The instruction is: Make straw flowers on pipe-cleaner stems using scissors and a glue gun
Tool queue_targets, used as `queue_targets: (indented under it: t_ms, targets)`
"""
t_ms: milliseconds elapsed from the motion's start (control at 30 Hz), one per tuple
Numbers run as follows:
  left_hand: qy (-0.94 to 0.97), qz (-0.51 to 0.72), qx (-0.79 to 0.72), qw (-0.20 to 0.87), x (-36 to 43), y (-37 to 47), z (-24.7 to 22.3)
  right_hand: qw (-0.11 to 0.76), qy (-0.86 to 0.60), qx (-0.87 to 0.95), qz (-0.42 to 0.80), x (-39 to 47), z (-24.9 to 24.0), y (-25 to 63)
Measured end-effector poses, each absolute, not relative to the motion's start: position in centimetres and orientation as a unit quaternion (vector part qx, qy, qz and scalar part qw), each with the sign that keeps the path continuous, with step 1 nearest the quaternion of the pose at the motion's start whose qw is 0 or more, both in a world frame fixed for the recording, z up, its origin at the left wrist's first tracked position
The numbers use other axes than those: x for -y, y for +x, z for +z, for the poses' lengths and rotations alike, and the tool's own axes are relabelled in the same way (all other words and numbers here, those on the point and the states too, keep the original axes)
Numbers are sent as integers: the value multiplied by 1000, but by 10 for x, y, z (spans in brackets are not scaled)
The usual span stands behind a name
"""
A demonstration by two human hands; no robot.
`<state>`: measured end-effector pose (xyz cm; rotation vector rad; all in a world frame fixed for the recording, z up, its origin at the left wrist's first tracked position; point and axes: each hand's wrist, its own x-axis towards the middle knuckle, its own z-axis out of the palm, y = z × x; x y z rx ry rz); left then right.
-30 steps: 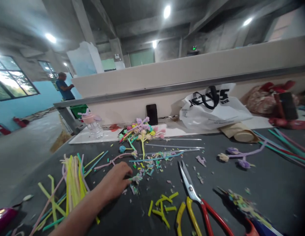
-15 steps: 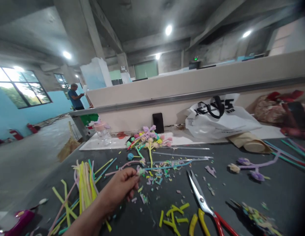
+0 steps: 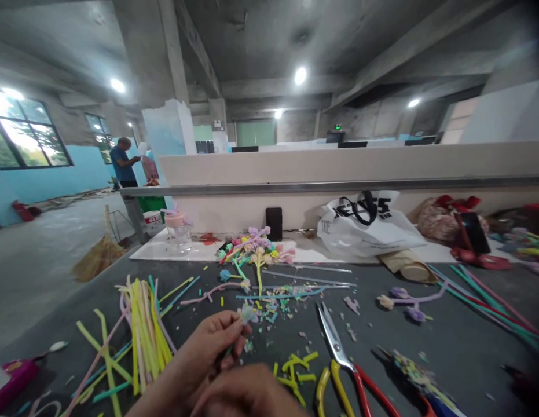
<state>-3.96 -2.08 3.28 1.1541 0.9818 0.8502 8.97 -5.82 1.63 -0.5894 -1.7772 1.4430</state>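
Pale green tuft [image 3: 247,314] is pinched in the left hand [image 3: 211,340], fingers clamped on it, and the right hand [image 3: 256,394] just came in nearby, so it's two-handed now. Can't tell if the right fingers are apart, too blurry.

Right hand [image 3: 254,391] blurred, grip unclear; red handles [image 3: 363,394], magenta object [image 3: 15,382] cut off by edges

Two hands [image 3: 217,343]; one white bag [image 3: 360,226]; one broom [image 3: 98,259]; one pink-lidded jar [image 3: 178,236] (sticks [image 3: 143,330] too tangled to count)
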Motion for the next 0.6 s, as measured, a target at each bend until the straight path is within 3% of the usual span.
queue_targets:
  t_ms: [133, 200, 400, 600]
  targets:
    - [729, 359, -511, 279, 22, -33, 48, 581, -375, 479, 541, 25, 15, 116]
    - [773, 339, -510, 170, 21, -29, 46, 630, -372, 375, 569, 18, 10, 117]
    - [790, 350, -500, 51, 19, -25, 11, 596, -308, 314, 672, 20, -5, 106]
    - [803, 369, -464, 60, 21, -33, 1, 558, -299, 311, 709, 20, -7, 101]
